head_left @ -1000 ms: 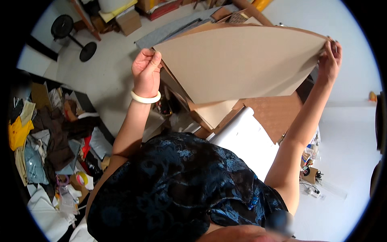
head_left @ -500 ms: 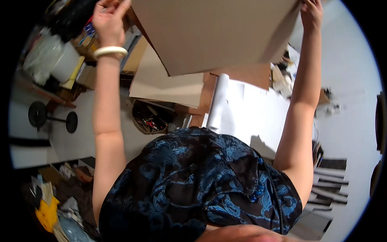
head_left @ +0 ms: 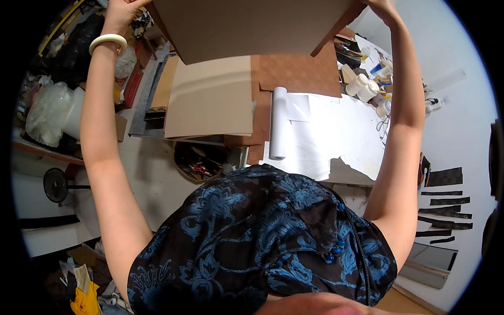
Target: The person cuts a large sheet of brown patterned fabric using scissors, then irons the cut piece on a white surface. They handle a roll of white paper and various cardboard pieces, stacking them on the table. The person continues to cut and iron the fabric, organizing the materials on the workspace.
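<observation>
A large, stiff-looking grey-brown sheet (head_left: 252, 26) with browner side edges is held up above the worktable, spread between the person's two hands and running out of view at the top. The left hand (head_left: 119, 17), below a cream-coloured round bangle (head_left: 108, 41), is closed on the sheet's left side, and the right hand (head_left: 385, 10) is closed on its right side; the fingertips are cut off, so how firm either pinch is cannot be told. The main risk seems to be the unsupported middle: with holds only at the sides, it could sag or crease, and if one pinch slips, that side would swing down. Below and left lies a flat stack of beige boards (head_left: 210, 100), which a dropping lower edge could knock askew. A sheet coming down further right could rumple the thin brown patterned sheet (head_left: 302, 71) or shove the white paper roll (head_left: 278, 126) across the spread white paper (head_left: 341, 126). The white plastic jars (head_left: 362, 86) near the right forearm might tip if a swinging corner caught them. Raised, outstretched arms could also tire, letting the sheet tilt.
</observation>
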A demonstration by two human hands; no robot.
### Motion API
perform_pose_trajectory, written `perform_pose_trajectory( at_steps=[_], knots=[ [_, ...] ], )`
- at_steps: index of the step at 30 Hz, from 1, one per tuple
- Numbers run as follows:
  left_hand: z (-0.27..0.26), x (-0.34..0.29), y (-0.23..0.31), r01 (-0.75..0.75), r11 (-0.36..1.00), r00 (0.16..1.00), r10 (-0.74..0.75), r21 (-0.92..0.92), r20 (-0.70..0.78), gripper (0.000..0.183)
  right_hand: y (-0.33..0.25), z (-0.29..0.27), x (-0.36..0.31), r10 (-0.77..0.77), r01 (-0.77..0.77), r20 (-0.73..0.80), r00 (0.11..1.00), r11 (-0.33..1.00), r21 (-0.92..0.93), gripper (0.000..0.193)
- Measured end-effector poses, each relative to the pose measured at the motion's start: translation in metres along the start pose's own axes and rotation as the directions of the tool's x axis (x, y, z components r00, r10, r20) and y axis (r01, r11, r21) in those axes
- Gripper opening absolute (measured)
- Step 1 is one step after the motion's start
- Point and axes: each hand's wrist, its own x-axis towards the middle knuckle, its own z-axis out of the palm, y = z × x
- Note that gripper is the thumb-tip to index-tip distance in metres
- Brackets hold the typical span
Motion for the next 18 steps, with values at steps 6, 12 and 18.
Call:
perform_pose_trajectory(
  at_steps=[6,12,18],
  knots=[
    [-0.014,-0.010,-0.006,0.130,0.983,0.990,-0.137,0.132,0.044,0.036,-0.008,0.027,-0.004,-0.032,0.074,0.131,0.991,0.942,-0.327,0.019],
    [-0.027,-0.039,0.001,0.035,0.989,0.999,-0.031,0.147,-0.031,0.036,0.002,0.071,-0.001,-0.066,0.075,0.112,0.992,0.995,-0.073,0.016],
    [-0.075,-0.085,-0.036,-0.137,0.906,0.990,0.112,0.401,0.084,0.025,-0.006,0.127,-0.023,-0.155,0.154,0.027,0.988,0.987,0.046,0.032]
  ],
)
